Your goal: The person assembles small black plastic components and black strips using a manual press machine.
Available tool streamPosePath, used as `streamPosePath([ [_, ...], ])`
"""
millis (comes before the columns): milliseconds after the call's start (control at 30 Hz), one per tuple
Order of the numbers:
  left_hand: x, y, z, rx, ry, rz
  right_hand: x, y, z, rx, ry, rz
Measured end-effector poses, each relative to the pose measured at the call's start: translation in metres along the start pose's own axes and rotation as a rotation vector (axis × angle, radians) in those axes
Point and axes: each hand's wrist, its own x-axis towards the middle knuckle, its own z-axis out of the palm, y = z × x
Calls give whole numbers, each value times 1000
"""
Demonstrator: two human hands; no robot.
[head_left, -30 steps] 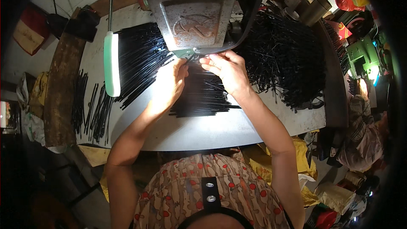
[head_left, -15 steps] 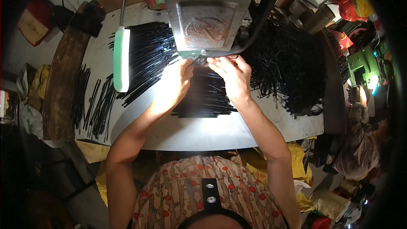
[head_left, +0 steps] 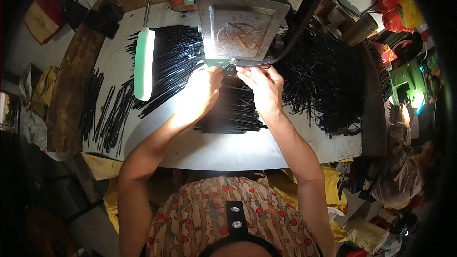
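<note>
One bare left hand, one bare right hand curl beside one grey, boxy metal machine head; what they grip, I cannot tell.

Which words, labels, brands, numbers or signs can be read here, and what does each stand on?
No words or numbers can be read.
Metal machine cover: a raised emblem, no legible lettering.
Red packet at right: yellowish mark, too small to read.
Yellow bag, upper right: too blurred to tell.
</note>
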Motion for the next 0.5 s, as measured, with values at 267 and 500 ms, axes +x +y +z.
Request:
streamPosePath([
  [267,-1,-11,-1,39,-7,99,-1,0,3,-13,22,2],
  [500,-16,-39,16,764,121,361,0,3,1,-34,52,35],
])
